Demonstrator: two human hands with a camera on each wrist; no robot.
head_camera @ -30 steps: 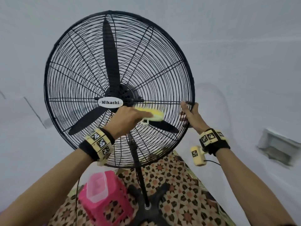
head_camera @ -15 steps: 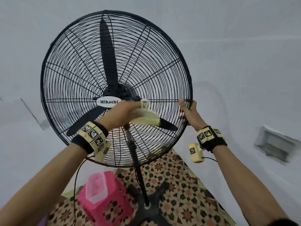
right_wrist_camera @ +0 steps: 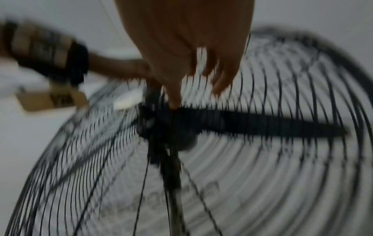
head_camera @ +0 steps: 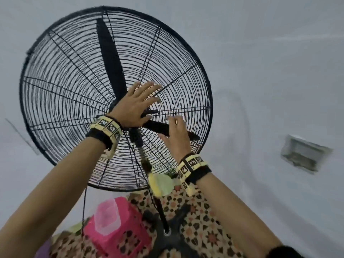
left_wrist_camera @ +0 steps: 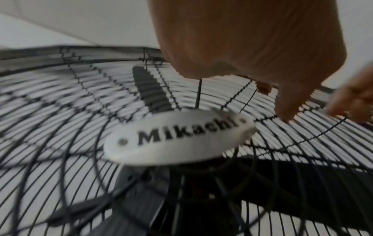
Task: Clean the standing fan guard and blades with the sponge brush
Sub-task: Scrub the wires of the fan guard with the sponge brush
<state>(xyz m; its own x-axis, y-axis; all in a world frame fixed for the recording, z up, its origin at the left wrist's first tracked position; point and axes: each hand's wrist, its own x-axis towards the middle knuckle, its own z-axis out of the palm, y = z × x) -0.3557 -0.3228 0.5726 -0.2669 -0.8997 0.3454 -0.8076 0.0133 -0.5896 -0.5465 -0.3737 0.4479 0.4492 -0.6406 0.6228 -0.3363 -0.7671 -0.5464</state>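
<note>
Fan guard [head_camera: 61, 75] wires fill most of the head view, a big round black cage tilted back toward the pale wall [head_camera: 270, 62]. Behind the wires sit black blades [head_camera: 109, 58], one pointing up and one pointing right. Low on the left stands a pink stool [head_camera: 119, 235] with a clear plastic tub [head_camera: 107, 218] on top, on a patterned mat [head_camera: 201, 233]. A thin black cord [head_camera: 84, 207] hangs down from the cage beside it.

Next comes the left hand [head_camera: 135, 107], near the middle of the cage. Its fingers [head_camera: 150, 86] are spread out straight and lie flat on the wires, holding nothing. In the left wrist view the silver "Mikachi" badge [left_wrist_camera: 179, 135] sits just under this hand.

Below the middle, the black fan pole [head_camera: 160, 207] goes down to the dark base [head_camera: 167, 237]. The sponge brush [head_camera: 160, 184], yellow and pale green, is by the pole just under the cage rim. It looks blurry, and no hand touches it; I cannot tell if it rests on anything.

The right hand [head_camera: 176, 135] is just right of it, higher up, in front of the right blade. Its fingers are loose and a bit bent, holding nothing; whether they touch the wires is hard to see. Far right, a small box-shaped recess [head_camera: 305, 153] is set in the wall.
</note>
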